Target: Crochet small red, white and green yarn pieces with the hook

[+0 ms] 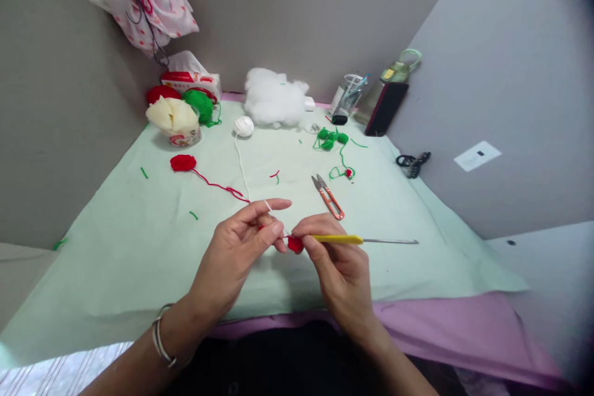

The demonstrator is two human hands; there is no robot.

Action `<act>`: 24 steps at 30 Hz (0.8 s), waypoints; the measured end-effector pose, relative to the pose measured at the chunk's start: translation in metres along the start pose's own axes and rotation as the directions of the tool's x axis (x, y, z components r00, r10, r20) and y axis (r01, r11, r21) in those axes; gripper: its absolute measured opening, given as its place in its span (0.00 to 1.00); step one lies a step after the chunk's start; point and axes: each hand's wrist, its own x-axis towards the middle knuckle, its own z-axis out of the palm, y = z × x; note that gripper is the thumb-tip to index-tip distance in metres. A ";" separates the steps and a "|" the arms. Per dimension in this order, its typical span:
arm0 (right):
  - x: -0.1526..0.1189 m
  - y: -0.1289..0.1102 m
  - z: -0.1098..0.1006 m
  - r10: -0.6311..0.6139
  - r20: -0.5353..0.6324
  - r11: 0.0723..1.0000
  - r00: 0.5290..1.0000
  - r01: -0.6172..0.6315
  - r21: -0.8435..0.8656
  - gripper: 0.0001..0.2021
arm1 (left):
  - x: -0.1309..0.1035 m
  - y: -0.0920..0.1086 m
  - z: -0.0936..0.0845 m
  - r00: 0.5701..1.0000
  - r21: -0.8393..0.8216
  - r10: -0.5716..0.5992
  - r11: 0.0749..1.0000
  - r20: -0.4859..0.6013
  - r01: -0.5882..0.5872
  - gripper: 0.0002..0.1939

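My right hand (341, 253) grips a crochet hook by its yellow handle (341, 239), the bare metal end pointing right. A small red crochet piece (295, 244) hangs between my hands, against my right fingertips. My left hand (248, 235) pinches yarn between thumb and fingers beside this piece, its index finger stretched out with white yarn looped over it. That strand runs back to a white yarn ball (244, 126). Red yarn (218, 185) trails from my left hand to a small red bundle (183, 163). The hook's working tip is hidden at my fingers.
Orange-handled thread snips (328, 197) lie just beyond my right hand. Tangled green yarn (331, 138) rests behind them. White stuffing (275, 98), a clear cup (347, 99), a bottle (383, 90) and a phone (387, 109) stand toward the back. A tub (183, 136) sits back left.
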 end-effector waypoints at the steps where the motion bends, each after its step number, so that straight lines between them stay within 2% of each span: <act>1: -0.001 0.000 0.000 -0.023 -0.017 0.999 1.000 0.023 -0.030 0.09 | 0.000 0.001 0.000 1.000 -0.017 -0.013 1.000 0.015 0.013 0.14; 3: -0.002 0.001 -0.001 -0.058 -0.046 0.996 0.997 0.055 -0.069 0.09 | -0.001 0.003 0.001 0.999 -0.034 -0.035 0.999 0.041 0.037 0.19; 5: -0.004 0.002 0.000 -0.087 -0.062 0.992 0.994 0.081 -0.093 0.10 | -0.002 0.002 0.002 1.000 0.011 -0.007 1.000 0.027 0.007 0.21; 7: -0.006 0.002 0.001 -0.125 -0.072 0.986 0.990 0.116 -0.116 0.11 | -0.003 -0.002 0.002 0.994 0.124 0.106 0.987 -0.017 -0.103 0.20; 10: -0.009 0.004 0.005 -0.197 -0.079 0.971 0.977 0.183 -0.153 0.15 | -0.005 -0.013 0.001 0.948 0.314 0.319 0.901 -0.012 -0.300 0.22; 13: -0.012 0.003 0.009 -0.244 -0.096 0.954 0.965 0.222 -0.201 0.18 | -0.006 -0.021 0.001 0.918 0.385 0.397 0.847 0.000 -0.367 0.24; 15: -0.014 0.003 0.011 -0.264 -0.139 0.944 0.954 0.227 -0.239 0.18 | -0.008 -0.020 0.002 0.933 0.352 0.358 0.878 -0.036 -0.324 0.22; 19: -0.019 0.003 0.014 -0.279 -0.203 0.934 0.939 0.216 -0.285 0.20 | -0.011 -0.007 0.009 0.993 0.167 0.102 0.982 -0.065 -0.090 0.20; 21: -0.021 0.003 0.014 -0.290 -0.190 0.924 0.938 0.222 -0.312 0.21 | -0.011 -0.001 0.011 0.998 0.072 0.017 0.997 -0.053 -0.013 0.22; 24: -0.025 0.004 0.013 -0.314 -0.155 0.901 0.937 0.243 -0.360 0.23 | -0.010 0.003 0.011 0.998 0.000 -0.043 0.999 -0.048 0.043 0.22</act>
